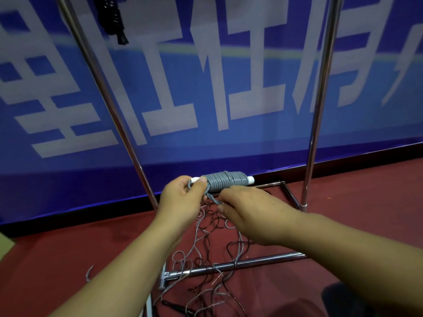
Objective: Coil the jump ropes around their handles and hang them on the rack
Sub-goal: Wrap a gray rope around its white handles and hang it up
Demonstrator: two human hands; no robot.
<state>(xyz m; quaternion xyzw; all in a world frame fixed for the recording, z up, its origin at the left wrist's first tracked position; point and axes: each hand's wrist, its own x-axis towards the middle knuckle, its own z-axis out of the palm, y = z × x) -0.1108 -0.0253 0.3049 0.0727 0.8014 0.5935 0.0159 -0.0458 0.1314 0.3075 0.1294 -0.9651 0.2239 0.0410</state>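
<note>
Before the rack (128, 138), left hand (180, 197) grips coiled rope (225, 180); right hand (249, 207) pinches its end.

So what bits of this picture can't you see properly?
- Head view: the top of the rack runs off the upper edge, so its hanging bar is out of sight.
- The black bundle up there is cut off and blurred.
- The grey rope's loose end disappears under the right hand.
- The handle is mostly wrapped; the left hand covers its other end.
- The ropes on the floor are too tangled to count.
</note>
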